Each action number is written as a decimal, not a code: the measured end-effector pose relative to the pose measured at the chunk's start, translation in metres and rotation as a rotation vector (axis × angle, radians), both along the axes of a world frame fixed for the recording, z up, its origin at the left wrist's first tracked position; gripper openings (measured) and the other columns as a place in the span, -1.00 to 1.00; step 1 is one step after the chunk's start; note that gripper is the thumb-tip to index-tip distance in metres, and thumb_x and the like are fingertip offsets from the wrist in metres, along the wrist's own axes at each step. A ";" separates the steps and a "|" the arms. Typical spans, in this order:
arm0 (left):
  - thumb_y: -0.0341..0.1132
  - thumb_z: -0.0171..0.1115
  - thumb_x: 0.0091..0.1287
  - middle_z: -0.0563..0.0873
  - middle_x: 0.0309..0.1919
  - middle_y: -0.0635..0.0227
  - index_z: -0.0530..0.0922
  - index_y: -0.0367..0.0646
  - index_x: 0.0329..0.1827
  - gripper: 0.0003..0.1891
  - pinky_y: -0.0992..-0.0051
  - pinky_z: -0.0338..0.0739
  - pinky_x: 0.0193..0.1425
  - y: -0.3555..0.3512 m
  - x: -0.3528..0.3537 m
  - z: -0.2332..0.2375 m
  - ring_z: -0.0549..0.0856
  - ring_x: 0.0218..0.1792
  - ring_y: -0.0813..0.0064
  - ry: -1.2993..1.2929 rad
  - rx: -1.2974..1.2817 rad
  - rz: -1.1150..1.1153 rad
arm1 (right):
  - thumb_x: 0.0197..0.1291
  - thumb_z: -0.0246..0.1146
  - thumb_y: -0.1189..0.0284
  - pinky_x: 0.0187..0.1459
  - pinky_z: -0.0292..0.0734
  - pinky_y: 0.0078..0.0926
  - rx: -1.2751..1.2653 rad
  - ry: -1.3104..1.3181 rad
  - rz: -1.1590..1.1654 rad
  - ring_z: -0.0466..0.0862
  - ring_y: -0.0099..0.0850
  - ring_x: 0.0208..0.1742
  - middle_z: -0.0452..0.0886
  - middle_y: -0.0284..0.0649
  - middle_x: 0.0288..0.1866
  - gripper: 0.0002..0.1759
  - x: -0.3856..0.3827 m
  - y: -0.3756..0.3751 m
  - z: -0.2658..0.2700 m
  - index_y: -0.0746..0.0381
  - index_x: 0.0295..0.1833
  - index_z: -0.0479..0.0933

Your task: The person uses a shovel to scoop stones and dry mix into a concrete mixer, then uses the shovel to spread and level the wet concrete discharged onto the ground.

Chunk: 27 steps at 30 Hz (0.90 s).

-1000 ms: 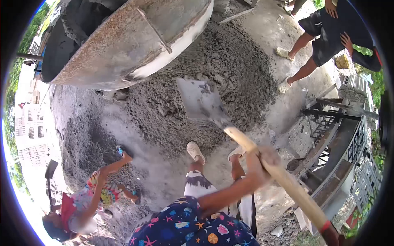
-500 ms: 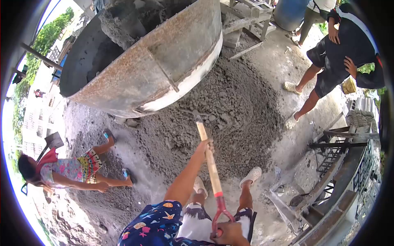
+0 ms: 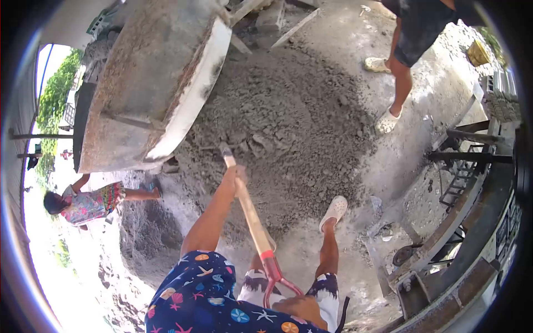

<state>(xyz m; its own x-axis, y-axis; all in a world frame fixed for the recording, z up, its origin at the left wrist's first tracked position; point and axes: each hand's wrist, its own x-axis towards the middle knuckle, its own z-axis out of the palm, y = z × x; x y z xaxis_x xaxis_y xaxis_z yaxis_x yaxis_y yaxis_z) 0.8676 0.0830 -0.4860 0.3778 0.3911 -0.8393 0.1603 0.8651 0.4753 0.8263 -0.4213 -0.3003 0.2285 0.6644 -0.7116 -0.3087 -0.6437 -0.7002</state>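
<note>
A shovel with a pale wooden shaft and a red grip slants down across the middle of the view. My left hand is wrapped round the shaft near its lower end. At the red grip, close to my body, sits my right hand, closed on the handle with its fingers partly hidden. The shovel's blade end is sunk in a heap of wet grey cement mix, so most of the blade cannot be seen. Just left of the heap stands a large rusty metal basin, its white-smeared edge facing the mix.
One person in dark shorts stands at the heap's upper right. Another person stands at the left, a hand raised to the basin. Metal framework lines the right side. A yellow bucket stands at the upper right.
My view has turned, and the basin appears farther up and left. The shovel and both my hands have shifted left. The person at the left now has an arm raised to the basin.
</note>
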 end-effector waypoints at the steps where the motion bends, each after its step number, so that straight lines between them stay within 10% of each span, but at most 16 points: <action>1: -0.32 0.17 0.26 0.37 -0.68 0.54 0.42 -0.03 -0.43 -0.87 0.55 0.35 -0.67 -0.005 0.000 -0.013 0.37 -0.73 0.59 0.196 -0.044 0.069 | -0.05 0.37 0.04 -0.21 0.49 0.03 -0.015 0.045 -0.114 0.66 -0.13 -0.46 0.67 -0.14 -0.42 -0.33 0.007 -0.018 0.005 0.11 0.12 0.33; 6: -0.42 0.13 0.25 0.37 -0.71 0.53 0.37 -0.04 -0.54 -0.80 0.57 0.38 -0.67 -0.105 0.025 0.046 0.38 -0.74 0.61 0.511 -0.015 0.043 | -0.05 0.36 0.10 -0.29 0.48 -0.07 -0.057 0.437 -0.732 0.63 -0.19 -0.51 0.63 -0.18 -0.47 -0.47 0.024 -0.064 -0.012 0.12 -0.03 0.37; 13: -0.40 0.32 0.20 0.51 -0.56 0.23 0.37 -0.28 -0.14 -0.69 0.33 0.47 -0.61 -0.169 0.040 0.076 0.52 -0.67 0.36 0.661 0.422 -0.195 | -0.06 0.35 0.18 -0.40 0.47 -0.21 -0.003 0.651 -1.224 0.58 -0.27 -0.57 0.57 -0.23 -0.55 -0.65 -0.008 -0.149 0.005 0.14 -0.25 0.43; 27: -0.38 0.33 0.20 0.55 -0.55 0.30 0.46 -0.22 -0.22 -0.78 0.37 0.52 -0.52 -0.262 -0.147 0.201 0.59 -0.58 0.39 0.260 -0.025 0.120 | -0.08 0.24 0.44 -0.57 0.39 -0.52 -0.072 -0.269 -1.365 0.43 -0.49 -0.67 0.44 -0.28 -0.64 -0.86 -0.146 -0.216 0.200 0.24 -0.40 0.43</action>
<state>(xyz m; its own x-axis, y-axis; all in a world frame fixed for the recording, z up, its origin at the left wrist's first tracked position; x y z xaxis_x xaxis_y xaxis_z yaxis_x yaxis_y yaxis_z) 0.7209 -0.1792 -0.2851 0.1012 0.3982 -0.9117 0.1695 0.8961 0.4102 0.6799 -0.6376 -0.0999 0.7925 -0.2279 -0.5657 -0.5776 0.0172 -0.8161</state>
